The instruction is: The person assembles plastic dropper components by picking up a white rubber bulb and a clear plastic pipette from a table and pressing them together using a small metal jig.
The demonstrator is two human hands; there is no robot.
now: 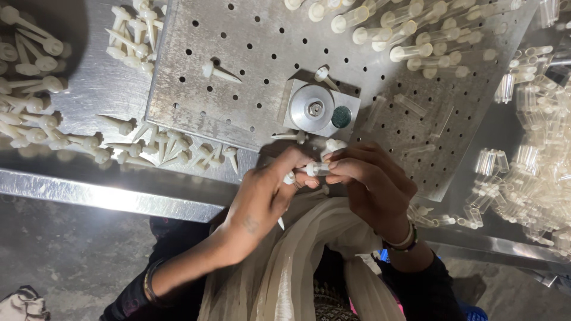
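While leaning over table (113, 196), I am pinching clear tube (317, 169) in right hand (372, 184), left hand (267, 193) gripping white plug (289, 178).

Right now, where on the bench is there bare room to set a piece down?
Bare: the perforated plate left of the round fixture. Crowded: white pins far left, clear tubes right, capped tubes at top.

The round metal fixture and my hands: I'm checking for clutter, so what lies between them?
In the head view, a few white pointed plugs lie on the perforated plate between the round metal fixture and the hands: left hand, right hand.
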